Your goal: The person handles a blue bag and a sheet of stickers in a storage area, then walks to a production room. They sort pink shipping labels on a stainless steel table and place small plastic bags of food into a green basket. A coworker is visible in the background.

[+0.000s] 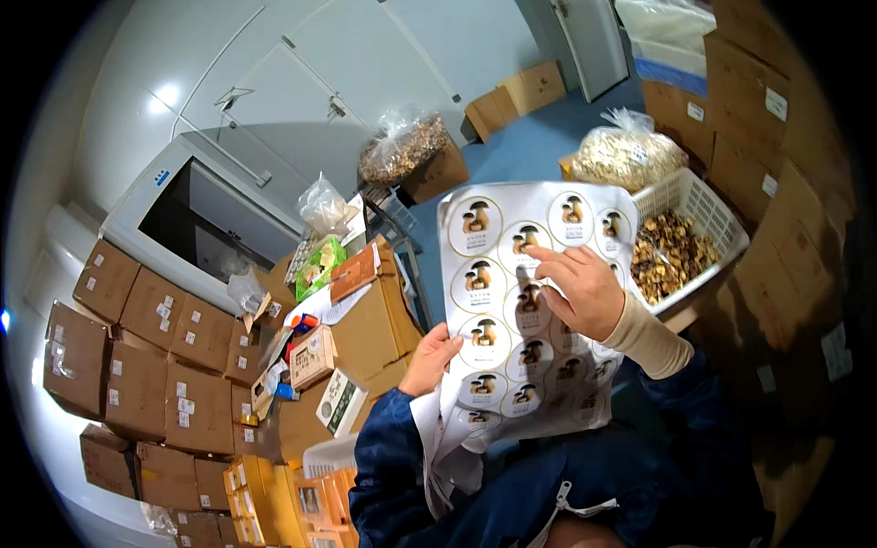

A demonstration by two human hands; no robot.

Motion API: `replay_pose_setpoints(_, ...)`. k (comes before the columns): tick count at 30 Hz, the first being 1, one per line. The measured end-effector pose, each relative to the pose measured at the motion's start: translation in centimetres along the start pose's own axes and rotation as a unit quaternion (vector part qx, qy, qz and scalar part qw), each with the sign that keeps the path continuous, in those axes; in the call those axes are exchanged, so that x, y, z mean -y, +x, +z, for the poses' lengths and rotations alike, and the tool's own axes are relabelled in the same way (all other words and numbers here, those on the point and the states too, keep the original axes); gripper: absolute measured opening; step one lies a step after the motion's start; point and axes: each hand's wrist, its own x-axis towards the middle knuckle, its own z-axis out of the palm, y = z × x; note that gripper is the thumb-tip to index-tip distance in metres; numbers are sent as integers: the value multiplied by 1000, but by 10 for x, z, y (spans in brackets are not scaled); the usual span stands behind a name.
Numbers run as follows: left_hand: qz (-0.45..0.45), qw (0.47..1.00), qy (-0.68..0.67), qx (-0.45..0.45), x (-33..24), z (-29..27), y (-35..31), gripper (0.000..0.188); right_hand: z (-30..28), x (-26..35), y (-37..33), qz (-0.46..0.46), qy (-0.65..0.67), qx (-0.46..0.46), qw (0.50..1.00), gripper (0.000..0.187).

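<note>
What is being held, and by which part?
The left hand holds the sticker sheet by its left edge, thumb on the front. The right hand is at its printed face; whether it grips is unclear.

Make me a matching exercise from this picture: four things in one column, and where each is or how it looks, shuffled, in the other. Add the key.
Things
1. left hand
2. white crate
3. printed sheet
4. right hand

Places and states
A. in front of the printed sheet's upper right part
B. holds brown pieces
C. at the printed sheet's left edge, thumb on its front
D. covered in round mushroom pictures

Pairs: 1-C, 2-B, 3-D, 4-A
</note>
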Motion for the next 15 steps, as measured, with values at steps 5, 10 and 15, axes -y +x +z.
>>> replay_pose_setpoints(5,-7,997,-78,8,2,-42,57,26,48,-46,58,-21,26,19,999,17)
replay_pose_setpoints(10,-32,998,-45,8,-14,-72,96,21,100,-80,110,-49,47,0,998,18)
replay_pose_setpoints(15,-28,998,-53,-1,-16,-102,129,23,127,-89,118,-58,95,78,991,13)
